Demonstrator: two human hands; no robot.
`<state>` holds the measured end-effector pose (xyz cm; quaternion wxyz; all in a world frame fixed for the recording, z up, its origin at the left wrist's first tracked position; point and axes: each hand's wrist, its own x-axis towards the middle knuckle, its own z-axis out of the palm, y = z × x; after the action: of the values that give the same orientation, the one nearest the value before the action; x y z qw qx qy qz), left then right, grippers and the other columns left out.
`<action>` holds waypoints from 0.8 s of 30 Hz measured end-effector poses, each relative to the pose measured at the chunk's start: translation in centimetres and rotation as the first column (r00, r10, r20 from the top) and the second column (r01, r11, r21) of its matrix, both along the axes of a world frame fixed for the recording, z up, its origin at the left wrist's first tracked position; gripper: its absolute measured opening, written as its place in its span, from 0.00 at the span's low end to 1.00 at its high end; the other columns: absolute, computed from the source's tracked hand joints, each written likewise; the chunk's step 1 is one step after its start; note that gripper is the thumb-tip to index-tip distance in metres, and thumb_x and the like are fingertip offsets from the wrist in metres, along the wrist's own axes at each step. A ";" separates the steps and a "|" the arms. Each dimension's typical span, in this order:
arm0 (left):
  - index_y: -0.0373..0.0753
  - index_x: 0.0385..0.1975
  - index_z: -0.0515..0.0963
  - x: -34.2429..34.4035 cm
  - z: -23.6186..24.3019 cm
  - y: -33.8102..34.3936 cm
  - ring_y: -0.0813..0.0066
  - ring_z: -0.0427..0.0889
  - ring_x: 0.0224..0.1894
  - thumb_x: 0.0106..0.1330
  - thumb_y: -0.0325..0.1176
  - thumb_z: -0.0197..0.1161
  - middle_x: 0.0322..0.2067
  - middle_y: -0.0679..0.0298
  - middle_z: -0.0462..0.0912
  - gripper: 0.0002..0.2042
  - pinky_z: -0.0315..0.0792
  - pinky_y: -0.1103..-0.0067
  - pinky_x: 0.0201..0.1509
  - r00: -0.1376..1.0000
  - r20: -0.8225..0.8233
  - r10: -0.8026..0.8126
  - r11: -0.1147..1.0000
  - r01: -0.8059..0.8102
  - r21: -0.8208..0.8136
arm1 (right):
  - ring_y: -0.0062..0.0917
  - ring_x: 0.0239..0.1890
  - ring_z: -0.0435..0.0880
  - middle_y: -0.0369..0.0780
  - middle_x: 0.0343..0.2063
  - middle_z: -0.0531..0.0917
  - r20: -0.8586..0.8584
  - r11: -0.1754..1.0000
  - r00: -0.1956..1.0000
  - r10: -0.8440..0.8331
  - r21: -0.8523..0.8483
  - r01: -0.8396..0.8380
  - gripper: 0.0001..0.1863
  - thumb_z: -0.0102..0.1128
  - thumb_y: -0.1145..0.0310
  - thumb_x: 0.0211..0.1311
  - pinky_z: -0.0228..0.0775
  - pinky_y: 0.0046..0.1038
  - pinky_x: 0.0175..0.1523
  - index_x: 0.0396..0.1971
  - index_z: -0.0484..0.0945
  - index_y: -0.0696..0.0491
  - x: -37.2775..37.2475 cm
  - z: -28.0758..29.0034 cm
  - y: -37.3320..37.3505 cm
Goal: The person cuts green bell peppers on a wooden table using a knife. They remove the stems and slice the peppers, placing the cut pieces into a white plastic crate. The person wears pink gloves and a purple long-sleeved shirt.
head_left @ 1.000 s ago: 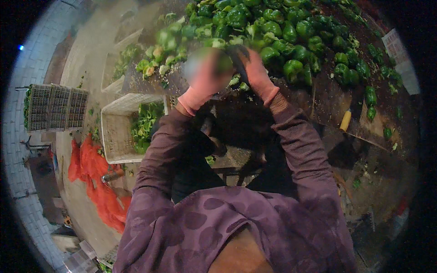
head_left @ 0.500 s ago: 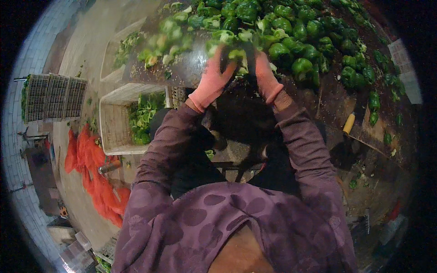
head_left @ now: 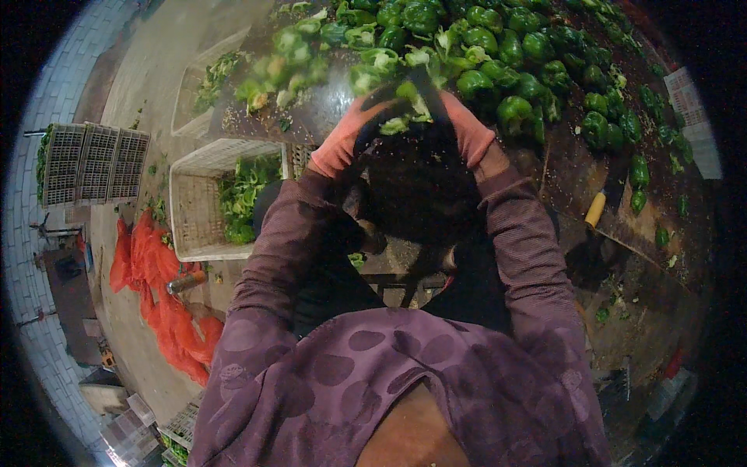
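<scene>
**Both hands deeper in the pepper heap**

Since half a second ago both gloved hands have pushed further up into the heap of green peppers [head_left: 498, 54], and cut pieces now sit bunched between them. From my remote seat I note: left hand [head_left: 354, 132] in its salmon glove is curled, fingers partly closed over pale pepper pieces [head_left: 405, 117] at the near edge of the heap. Right hand [head_left: 463, 128] curls likewise, touching the same pieces; whether it holds a blade I cannot tell. Just left of the heap a white crate [head_left: 194, 210] holds green trimmings; a yellow-handled tool [head_left: 595, 208] lies right of the heap on the dark tabletop [head_left: 576, 163]. My judgement: gather small handfuls, keep wrists low, sweep trimmings toward the crate side without dragging whole peppers off the heap.
</scene>
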<state>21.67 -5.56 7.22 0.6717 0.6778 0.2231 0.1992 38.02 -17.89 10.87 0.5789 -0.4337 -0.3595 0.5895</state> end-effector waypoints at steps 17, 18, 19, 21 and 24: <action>0.31 0.50 0.74 -0.1 -1.0 -0.7 0.77 0.76 0.42 0.65 0.31 0.60 0.43 0.64 0.80 0.15 0.71 0.81 0.46 0.983 -0.016 0.184 0.979 -0.185 -0.089 | 0.48 0.48 0.74 0.53 0.44 0.76 0.880 0.895 0.167 -0.445 0.430 0.117 0.27 0.58 0.59 0.62 0.66 0.40 0.53 0.55 0.65 0.58 -0.5 -5.5 0.7; 0.31 0.50 0.73 -0.2 -1.1 -0.6 0.77 0.76 0.42 0.65 0.30 0.59 0.43 0.64 0.80 0.15 0.71 0.81 0.46 0.990 0.006 0.140 0.989 -0.139 -0.051 | 0.48 0.48 0.74 0.53 0.45 0.76 0.897 0.915 0.180 -0.404 0.391 0.101 0.25 0.57 0.60 0.63 0.66 0.40 0.53 0.55 0.66 0.58 -0.7 -5.4 0.5; 0.31 0.50 0.73 -0.2 -1.1 -0.7 0.77 0.76 0.42 0.66 0.30 0.59 0.44 0.64 0.79 0.15 0.71 0.81 0.47 0.995 0.026 0.092 0.996 -0.092 -0.014 | 0.47 0.48 0.73 0.53 0.45 0.75 0.913 0.932 0.189 -0.361 0.351 0.087 0.23 0.56 0.62 0.64 0.66 0.39 0.53 0.55 0.67 0.57 -0.9 -4.9 0.2; 0.32 0.51 0.73 -0.4 -1.0 -1.1 0.78 0.75 0.42 0.67 0.30 0.57 0.44 0.65 0.79 0.15 0.70 0.82 0.47 0.998 0.043 0.041 0.998 -0.043 0.049 | 0.47 0.50 0.73 0.53 0.47 0.75 0.917 0.983 0.373 -0.140 0.084 0.163 0.21 0.55 0.62 0.65 0.65 0.39 0.54 0.53 0.69 0.57 -1.6 -3.4 -0.1; 0.32 0.52 0.72 -0.8 0.6 -2.0 0.78 0.74 0.43 0.68 0.30 0.56 0.45 0.65 0.78 0.15 0.70 0.82 0.49 0.998 0.055 -0.014 0.984 0.004 0.180 | 0.45 0.53 0.72 0.52 0.49 0.75 0.858 0.979 0.495 -0.137 0.041 0.199 0.21 0.57 0.62 0.63 0.64 0.37 0.56 0.52 0.69 0.57 -1.2 -4.1 0.2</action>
<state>20.89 -7.61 7.77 0.6147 0.7308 0.1823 0.2342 36.77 -17.71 6.78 0.3665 -0.7186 -0.5352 0.2505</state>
